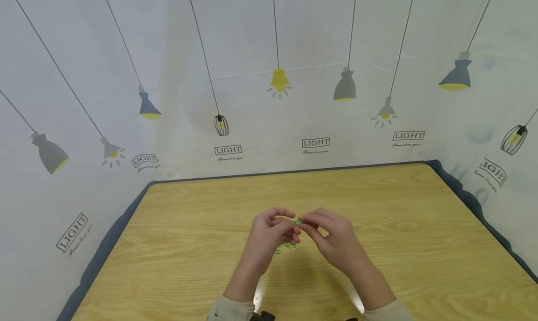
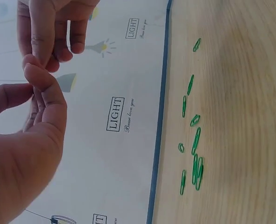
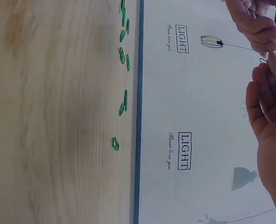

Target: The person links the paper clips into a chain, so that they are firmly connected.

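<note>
My left hand [image 1: 266, 234] and right hand [image 1: 336, 237] meet fingertip to fingertip above the table. Between them is a small green paper clip [image 1: 298, 222], pinched by thumb and finger of each hand; whether there is more than one clip here I cannot tell. Part of its green wire [image 3: 263, 60] peeks out between the hands in the right wrist view, while fingers cover the rest. Below the hands, several loose green paper clips [image 2: 196, 140] lie scattered on the wooden table, partly hidden behind the left hand in the head view.
The light wooden table [image 1: 189, 246] has a dark blue edging along its back and sides. Around it hangs a white sheet [image 1: 252, 40] printed with lamps and the word LIGHT. Pale sleeves [image 1: 230, 308] show at the wrists.
</note>
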### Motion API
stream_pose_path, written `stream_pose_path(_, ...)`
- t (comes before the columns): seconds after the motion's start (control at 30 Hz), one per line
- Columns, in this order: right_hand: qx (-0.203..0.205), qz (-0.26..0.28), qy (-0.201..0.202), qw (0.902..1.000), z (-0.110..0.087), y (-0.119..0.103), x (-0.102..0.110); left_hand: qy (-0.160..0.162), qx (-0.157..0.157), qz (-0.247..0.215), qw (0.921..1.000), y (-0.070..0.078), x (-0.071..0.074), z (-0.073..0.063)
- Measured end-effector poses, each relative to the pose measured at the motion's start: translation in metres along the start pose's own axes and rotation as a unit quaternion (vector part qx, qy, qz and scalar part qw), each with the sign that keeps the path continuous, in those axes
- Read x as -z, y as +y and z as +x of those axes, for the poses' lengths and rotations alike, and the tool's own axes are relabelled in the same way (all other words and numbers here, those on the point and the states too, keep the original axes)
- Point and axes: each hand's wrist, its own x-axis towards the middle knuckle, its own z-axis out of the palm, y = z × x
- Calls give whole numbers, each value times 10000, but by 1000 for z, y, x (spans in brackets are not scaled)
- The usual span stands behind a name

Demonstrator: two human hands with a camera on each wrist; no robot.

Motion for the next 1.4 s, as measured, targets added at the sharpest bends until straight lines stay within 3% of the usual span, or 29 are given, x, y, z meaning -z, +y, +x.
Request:
stream_pose_path(0.17,-117,55,182,9997,0,0,1,-29,-144,282,9995,-1,2,0)
stream_pose_path(0.27,-318,142,232,9991,0,-1,0,123,-313,825,9960,-2,1,0)
stream_pose_path(0.43,-803,295,185,9962,-1,-2,2,505,-695,1718,9814,-5,-1,0)
stream_pose_path(0.63,-1630,747,253,9835,-2,-2,8,905,-1102,2341,9617,-7,1,1)
stream_pose_path(0.77,-1937,886,265,9767,-1,-1,11,1006,-1302,2526,9535,-9,0,2)
stream_pose_path(0.93,-2202,1240,135,9674,0,-1,12,1053,-1412,2599,9494,-10,-1,1)
stream_pose_path(1.13,-2070,1552,-100,9659,2,0,15,995,-1611,2672,9448,-10,-3,0)
stream_pose_path(1.27,-2250,1475,-140,9630,5,-2,16,1085,-1968,2910,9300,-10,-4,1)
stream_pose_path(1.33,-2640,1529,-178,9522,8,-5,15,1158,-2273,3105,9157,-12,-5,2)
stream_pose_path(1.4,-3129,1659,-235,9349,10,-9,14,1258,-2668,3339,8953,-13,-5,3)
